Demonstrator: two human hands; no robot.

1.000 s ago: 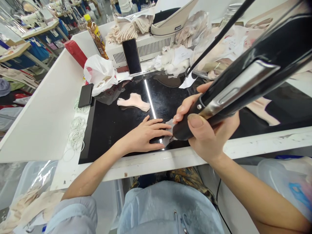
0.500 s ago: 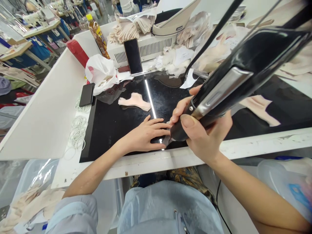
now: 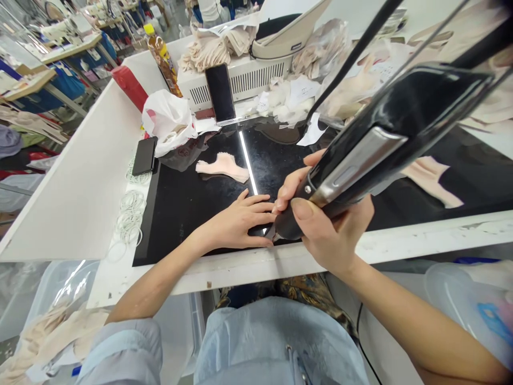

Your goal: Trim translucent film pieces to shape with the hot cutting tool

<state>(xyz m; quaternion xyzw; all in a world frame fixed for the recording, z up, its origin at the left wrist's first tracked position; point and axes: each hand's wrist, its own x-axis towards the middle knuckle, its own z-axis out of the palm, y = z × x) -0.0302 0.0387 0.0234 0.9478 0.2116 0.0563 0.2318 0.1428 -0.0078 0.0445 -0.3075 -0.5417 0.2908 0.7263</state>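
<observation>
My right hand (image 3: 334, 230) is wrapped round a black corded hand tool (image 3: 360, 160) with a silver strip along its side. The tool tilts, its lower end close to the black mat (image 3: 192, 214) near the front edge. My left hand (image 3: 236, 222) lies palm down on the mat, fingers stretched toward that end. A small greyish piece shows at the tool's tip, mostly hidden by my hands. Beyond my left hand lies a beige fabric piece (image 3: 223, 167). Another beige piece (image 3: 435, 179) rests to the right of the tool.
A phone (image 3: 220, 92) leans on a vented white box (image 3: 256, 75) at the back. Left of it stand a white plastic bag (image 3: 168, 120), a drink bottle (image 3: 162, 59) and a second phone (image 3: 144, 156). White elastic loops (image 3: 130, 214) lie along the left edge. Fabric and plastic bags fill the back right.
My right hand and the tool have shifted slightly left and down, toward my body. My left hand stays nearly in place on the mat.
</observation>
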